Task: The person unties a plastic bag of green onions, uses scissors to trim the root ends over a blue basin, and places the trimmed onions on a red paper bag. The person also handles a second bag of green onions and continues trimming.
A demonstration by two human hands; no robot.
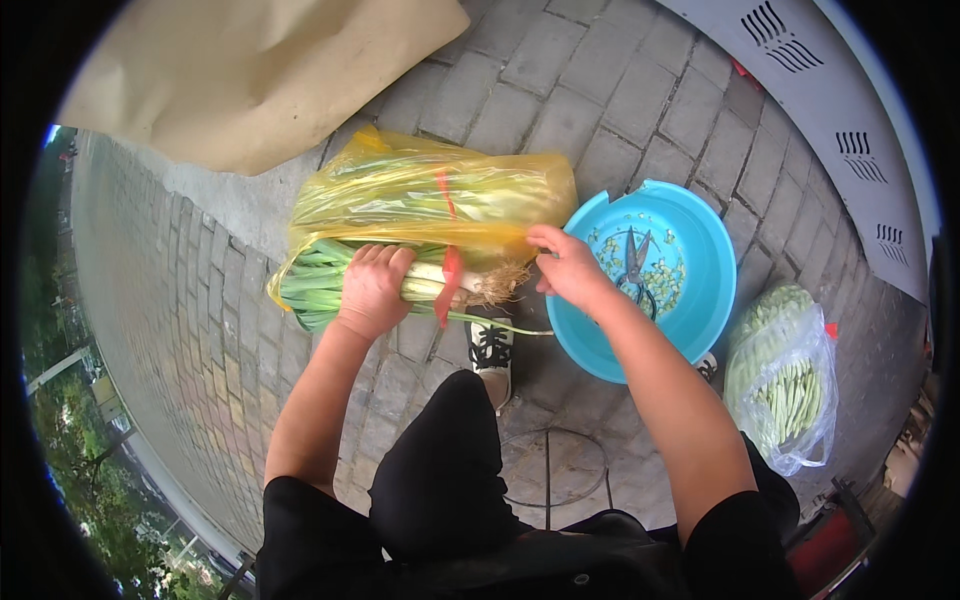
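Observation:
My left hand (374, 290) is wrapped around a bunch of scallions (315, 285), its green leaves to the left and its pale stems and stringy roots to the right. A red band (448, 286) ties the stems. Just behind lies a yellow plastic bag (400, 195) with more scallions inside, another red band showing through the film. The edge of this bag is pinched in the fingers of my right hand (568, 268), close to the basin's left rim. One loose scallion stalk trails below the roots toward the basin.
A blue basin (712, 270) with a chipped rim holds scissors (634, 268) and small chopped green pieces. To its right, green beans (790, 400) sit in a clear plastic bag (760, 340). A brown sheet (260, 80) hangs at upper left; a grey vented panel (800, 100) stands upper right.

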